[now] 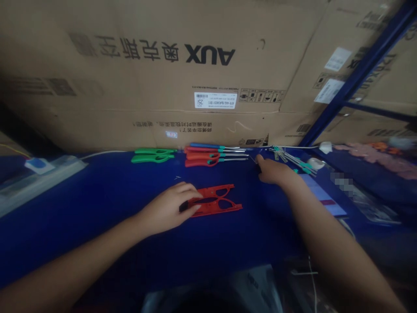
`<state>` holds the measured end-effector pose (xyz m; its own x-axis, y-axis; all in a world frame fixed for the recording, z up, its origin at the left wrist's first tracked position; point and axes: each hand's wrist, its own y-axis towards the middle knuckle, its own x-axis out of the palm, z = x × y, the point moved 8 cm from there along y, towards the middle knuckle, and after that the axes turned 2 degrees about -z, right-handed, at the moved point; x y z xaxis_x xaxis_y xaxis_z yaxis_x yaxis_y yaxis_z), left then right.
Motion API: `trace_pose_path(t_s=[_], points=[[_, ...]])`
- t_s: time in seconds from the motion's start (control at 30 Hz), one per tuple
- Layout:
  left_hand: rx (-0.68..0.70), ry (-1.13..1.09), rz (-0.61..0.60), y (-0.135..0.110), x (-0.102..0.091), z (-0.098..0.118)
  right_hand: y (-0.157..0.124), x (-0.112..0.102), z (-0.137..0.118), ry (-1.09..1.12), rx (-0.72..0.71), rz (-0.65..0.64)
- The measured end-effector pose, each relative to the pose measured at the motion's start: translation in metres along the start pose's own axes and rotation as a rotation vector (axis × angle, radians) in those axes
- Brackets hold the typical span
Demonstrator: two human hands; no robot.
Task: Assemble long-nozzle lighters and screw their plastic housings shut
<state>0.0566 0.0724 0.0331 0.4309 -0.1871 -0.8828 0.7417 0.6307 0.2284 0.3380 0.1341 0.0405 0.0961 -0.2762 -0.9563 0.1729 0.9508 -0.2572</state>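
Two red lighter casing halves [224, 203] lie side by side on the blue table. My left hand [176, 204] curls over their left ends, thumb and fingers closed about them. My right hand [272, 169] is farther back on the right, fingertips pinched together. A thin, dark, wire-like sliver shows at those fingertips, but what they hold is too small to make out. Left of this hand lie several long-nosed lighters [202, 160] with red or blue handles and metal stems. Just right of it is a bunch of metal lighter stems [293, 158] with teal ends.
Green lighter casings [153, 155] lie at the back left. A large cardboard box [156, 87] stands behind the table. On the right are a blue-white packet [322, 195], clear plastic bags and a blue metal frame [358, 69]. A white cable runs along the back.
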Motion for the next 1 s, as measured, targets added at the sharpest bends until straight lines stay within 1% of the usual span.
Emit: trace_pose_path(t_s=[0.1, 0.13, 0.17, 0.23, 0.27, 0.3, 0.33, 0.37, 0.4, 0.47, 0.53, 0.6, 0.7, 0.77, 0.83, 0.9, 0.93, 1.0], points=[[-0.007, 0.069, 0.008, -0.001, -0.003, 0.008, 0.0, -0.006, 0.002, 0.016, 0.017, 0.045], [-0.004, 0.089, 0.018, -0.002, -0.004, 0.011, 0.0, -0.01, 0.004, 0.027, 0.034, 0.085], [0.0, 0.109, 0.029, -0.003, -0.005, 0.015, 0.0, -0.017, 0.005, 0.056, 0.054, 0.151], [0.01, 0.143, 0.032, -0.006, -0.007, 0.023, -0.004, -0.034, 0.006, 0.187, 0.054, 0.355], [0.01, 0.158, 0.024, -0.007, -0.006, 0.026, -0.008, -0.043, 0.004, 0.289, 0.01, 0.469], [0.007, 0.17, 0.008, -0.009, -0.006, 0.029, -0.012, -0.049, -0.001, 0.408, -0.067, 0.564], [0.001, 0.183, -0.007, -0.01, -0.006, 0.03, -0.015, -0.052, -0.009, 0.526, -0.168, 0.616], [-0.008, 0.195, -0.019, -0.011, -0.006, 0.031, -0.018, -0.051, -0.019, 0.625, -0.273, 0.617], [-0.017, 0.208, -0.028, -0.012, -0.006, 0.031, -0.02, -0.049, -0.03, 0.704, -0.366, 0.588], [-0.034, 0.233, -0.036, -0.012, -0.008, 0.03, -0.024, -0.04, -0.051, 0.768, -0.472, 0.505], [-0.046, 0.259, -0.035, -0.012, -0.011, 0.028, -0.03, -0.034, -0.067, 0.733, -0.526, 0.485], [-0.053, 0.28, -0.034, -0.012, -0.012, 0.026, -0.034, -0.03, -0.077, 0.684, -0.563, 0.478], [-0.045, 0.276, -0.05, -0.013, -0.01, 0.025, -0.032, -0.026, -0.08, 0.659, -0.585, 0.444], [-0.039, 0.266, -0.068, -0.013, -0.007, 0.024, -0.026, -0.026, -0.075, 0.658, -0.568, 0.435], [-0.038, 0.267, -0.081, -0.014, -0.004, 0.024, -0.018, -0.028, -0.064, 0.635, -0.495, 0.472], [-0.042, 0.272, -0.085, -0.014, -0.003, 0.022, -0.011, -0.032, -0.046, 0.564, -0.354, 0.526], [-0.043, 0.272, -0.083, -0.014, -0.003, 0.021, -0.007, -0.032, -0.037, 0.504, -0.257, 0.523], [-0.04, 0.269, -0.075, -0.014, -0.003, 0.02, 0.001, -0.026, -0.017, 0.376, -0.054, 0.437]])
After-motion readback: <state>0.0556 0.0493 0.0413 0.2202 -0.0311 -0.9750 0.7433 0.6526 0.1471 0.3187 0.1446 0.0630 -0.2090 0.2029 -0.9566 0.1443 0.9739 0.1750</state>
